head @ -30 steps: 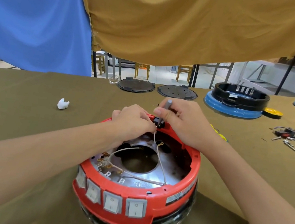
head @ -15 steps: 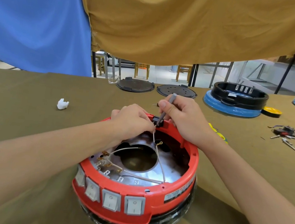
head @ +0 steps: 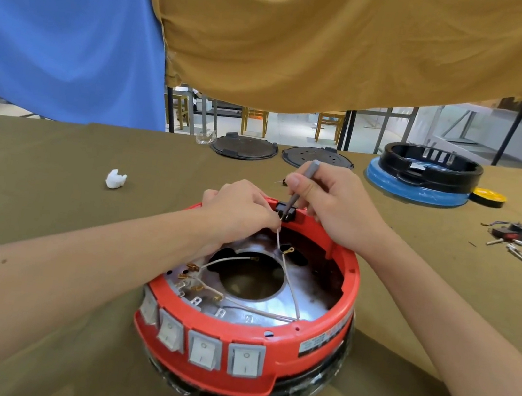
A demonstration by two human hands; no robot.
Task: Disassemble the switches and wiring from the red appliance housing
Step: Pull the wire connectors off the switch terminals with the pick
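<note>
A red appliance housing (head: 317,336) sits on the tabletop (head: 51,202) beneath both hands. The left hand (head: 241,211) pinches a white wire (head: 288,279) at the far rim; beside it, the right hand (head: 335,205) grips a gray screwdriver (head: 302,183) pressed into a black switch (head: 286,210).

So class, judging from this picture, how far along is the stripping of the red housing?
Done: several white wires end loose inside the red housing. In hand: the right hand works a screwdriver at the black rear switch; the left hand pinches its wire. Left: four front rocker switches.
</note>
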